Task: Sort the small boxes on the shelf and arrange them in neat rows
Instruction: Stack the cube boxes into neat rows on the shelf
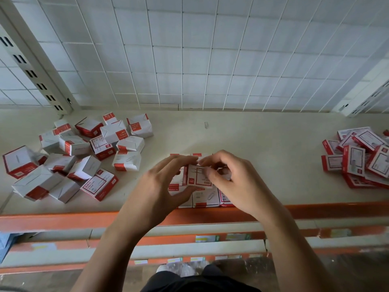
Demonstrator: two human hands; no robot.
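Shelf (263,157): pale deck with an orange front lip, backed by a white wire grid (189,60).

Left heap (80,157): loose red-and-white small boxes, tumbled at all angles, unsorted. Right heap (360,159): flatter boxes of similar colours, overlapping, also unsorted. The two heaps are well apart.

Squared block (205,199): between the heaps at the front lip, boxes set edge to edge in rows. How many, I cannot tell; the hands cover most of it.

Top box (197,175): held just above or on the block, label up, slightly skewed to the rows beneath.

Paper clip (206,124): lies alone near the grid.

Step in hand, as I judge it: seating the top box onto the block.
- Turn it until its edges run parallel with the boxes below.
- Lower it flat, not corner first.
- Press lightly so the rows underneath do not slide toward the lip.
- Match its label direction to its neighbours.

Left hand (160,186): comes in from the lower left, fingers long and nearly straight over the box's far edge, thumb against its near side, so the box sits bracketed between them.

Right hand (233,178): comes in from the lower right, wrist raised, fingers curled, tips pinching the box's right end.
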